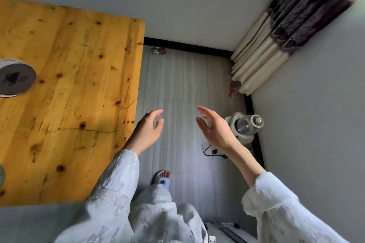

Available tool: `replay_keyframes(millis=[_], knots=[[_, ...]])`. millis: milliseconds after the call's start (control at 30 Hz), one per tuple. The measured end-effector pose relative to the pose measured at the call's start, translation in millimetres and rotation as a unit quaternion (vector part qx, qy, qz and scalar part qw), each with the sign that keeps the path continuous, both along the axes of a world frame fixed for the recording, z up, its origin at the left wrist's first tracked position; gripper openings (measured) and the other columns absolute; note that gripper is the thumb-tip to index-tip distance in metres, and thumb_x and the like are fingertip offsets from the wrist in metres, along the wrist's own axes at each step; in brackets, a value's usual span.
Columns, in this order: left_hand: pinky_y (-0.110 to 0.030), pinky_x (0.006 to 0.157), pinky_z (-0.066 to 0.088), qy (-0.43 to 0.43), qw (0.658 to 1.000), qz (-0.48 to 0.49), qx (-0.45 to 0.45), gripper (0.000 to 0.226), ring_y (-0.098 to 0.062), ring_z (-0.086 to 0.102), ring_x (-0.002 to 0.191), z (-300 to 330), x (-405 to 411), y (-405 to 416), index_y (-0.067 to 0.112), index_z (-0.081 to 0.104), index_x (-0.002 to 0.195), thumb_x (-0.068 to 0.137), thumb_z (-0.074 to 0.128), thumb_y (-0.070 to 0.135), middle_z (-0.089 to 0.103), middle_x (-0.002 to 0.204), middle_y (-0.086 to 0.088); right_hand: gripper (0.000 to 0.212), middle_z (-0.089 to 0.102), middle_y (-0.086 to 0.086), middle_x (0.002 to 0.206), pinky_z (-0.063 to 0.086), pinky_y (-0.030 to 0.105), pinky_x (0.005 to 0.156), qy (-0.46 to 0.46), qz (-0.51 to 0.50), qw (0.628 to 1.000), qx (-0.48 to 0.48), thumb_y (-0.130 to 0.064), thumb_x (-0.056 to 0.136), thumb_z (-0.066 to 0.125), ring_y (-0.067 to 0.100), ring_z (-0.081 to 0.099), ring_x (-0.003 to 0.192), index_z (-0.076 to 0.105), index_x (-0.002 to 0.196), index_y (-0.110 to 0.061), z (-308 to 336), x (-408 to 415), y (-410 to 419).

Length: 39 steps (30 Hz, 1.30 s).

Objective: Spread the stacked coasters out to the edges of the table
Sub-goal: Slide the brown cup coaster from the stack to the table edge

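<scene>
Item: stacked coasters (14, 78). Round discs, grey top face with a dark printed motif and a pale rim; a white layer shows under the top one, so we count at least two, the full number not legible. Location: on the wooden table (79, 85), near its left side as the head camera frames it, partly cut by the picture's edge and well apart from the table's right edge and both corners we can see there. A second greyish object (1, 177) peeks in lower on the same side; we cannot tell what it is.

Handling, our judgement: thin, light, stiff discs, likely with a slightly grippy face. Little risk of breakage, though a flat disc on smooth wood resists lifting. We would take the top one at its rim, thumb against fingertips, or slide it off the stack and push it along the board toward an edge.

Hands: our left hand (149, 130) hangs just past the table's right edge, over the floor, fingers loosely spread, gripping nothing. Our right hand (214, 130) is further right, also above the floor, palm turned inward, fingers apart, empty. Neither touches table or coasters.

Status: stack untouched as it lies.
</scene>
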<state>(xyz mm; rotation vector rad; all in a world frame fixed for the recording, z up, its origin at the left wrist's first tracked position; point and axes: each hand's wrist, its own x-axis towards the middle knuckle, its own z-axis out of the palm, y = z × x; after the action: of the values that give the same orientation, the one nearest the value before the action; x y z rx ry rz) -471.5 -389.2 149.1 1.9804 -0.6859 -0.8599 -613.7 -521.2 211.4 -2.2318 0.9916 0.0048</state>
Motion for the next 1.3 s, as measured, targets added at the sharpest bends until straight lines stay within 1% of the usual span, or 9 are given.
replay_keyframes(millis=[133,367,500,567,667,833,1067,1200,1300], knots=[[-0.028,0.096,0.037,-0.012,1.0,0.011,0.008,0.035,-0.017,0.047,0.122,7.3,12.0,-31.1,0.019,0.047,0.126,0.092,0.044,0.022,0.051,0.134,-0.004,0.041,0.054,0.01,0.135,0.038,0.027,0.096,0.011,0.058,0.998,0.004,-0.022,0.094,0.049,0.023,0.05,0.124,0.044,0.134,-0.012,-3.4,26.6,-40.6],[-0.035,0.102,0.038,-0.029,0.984,0.168,0.046,0.033,-0.026,0.052,0.117,11.4,41.2,-45.2,0.006,0.051,0.122,0.09,0.048,0.011,0.057,0.125,-0.016,0.042,0.052,0.012,0.137,0.036,0.026,0.1,0.008,0.208,0.978,0.024,-0.021,0.095,0.048,0.026,0.05,0.125,0.043,0.135,-0.011,-10.3,104.4,-92.9],[-0.038,0.1,0.04,-0.025,0.957,0.281,0.06,0.032,-0.034,0.055,0.111,15.8,53.2,-58.0,0.002,0.052,0.121,0.089,0.048,0.007,0.059,0.122,-0.022,0.042,0.049,0.011,0.14,0.037,0.028,0.102,0.007,0.3,0.953,0.043,-0.022,0.095,0.047,0.025,0.048,0.127,0.041,0.136,-0.012,-12.6,150.8,-119.6],[-0.035,0.098,0.04,-0.026,0.944,0.322,0.069,0.033,-0.032,0.054,0.112,18.6,53.3,-64.0,0.002,0.052,0.121,0.089,0.049,0.007,0.059,0.122,-0.021,0.042,0.048,0.011,0.141,0.037,0.03,0.104,0.008,0.331,0.942,0.049,-0.023,0.096,0.047,0.025,0.048,0.127,0.041,0.137,-0.014,-11.0,171.4,-128.6],[-0.039,0.096,0.043,-0.022,0.93,0.359,0.078,0.034,-0.031,0.051,0.115,19.9,55.4,-66.1,0.002,0.051,0.122,0.089,0.049,0.006,0.056,0.124,-0.021,0.042,0.048,0.01,0.141,0.037,0.03,0.104,0.01,0.388,0.92,0.054,-0.022,0.096,0.046,0.025,0.048,0.127,0.041,0.136,-0.014,-10.3,200.5,-131.2],[-0.02,0.096,0.033,-0.031,0.903,0.418,0.09,0.033,-0.025,0.049,0.12,17.8,65.2,-39.8,0.005,0.05,0.123,0.09,0.046,0.009,0.055,0.129,-0.017,0.042,0.049,0.013,0.14,0.037,0.031,0.101,0.016,0.486,0.872,0.06,-0.021,0.096,0.047,0.026,0.049,0.127,0.041,0.136,-0.011,-16.7,249.7,-107.3],[-0.033,0.105,0.031,-0.02,0.866,0.477,0.147,0.04,-0.028,0.042,0.127,-8.4,97.2,13.2,0.006,0.041,0.131,0.092,0.044,0.013,0.046,0.136,-0.018,0.042,0.05,0.015,0.138,0.042,0.038,0.102,0.042,0.577,0.812,0.074,-0.015,0.094,0.049,0.029,0.05,0.125,0.043,0.135,-0.009,-39.4,320.4,-43.3],[-0.038,0.108,0.032,0.019,0.852,0.495,0.169,0.042,-0.03,0.04,0.128,-42.8,121.7,44.4,0.008,0.04,0.133,0.091,0.045,0.014,0.043,0.138,-0.017,0.042,0.049,0.016,0.138,0.039,0.037,0.104,0.08,0.596,0.797,0.057,-0.018,0.096,0.046,0.029,0.048,0.127,0.04,0.137,-0.012,-63.7,359.3,-7.1],[-0.042,0.113,0.027,0.036,0.846,0.485,0.217,0.048,-0.028,0.028,0.137,-71.0,143.1,67.2,0.013,0.033,0.137,0.091,0.045,0.018,0.03,0.148,-0.013,0.043,0.046,0.015,0.141,0.037,0.037,0.106,0.106,0.609,0.785,0.04,-0.017,0.096,0.045,0.028,0.045,0.129,0.039,0.138,-0.011,-83.2,384.7,16.5]])
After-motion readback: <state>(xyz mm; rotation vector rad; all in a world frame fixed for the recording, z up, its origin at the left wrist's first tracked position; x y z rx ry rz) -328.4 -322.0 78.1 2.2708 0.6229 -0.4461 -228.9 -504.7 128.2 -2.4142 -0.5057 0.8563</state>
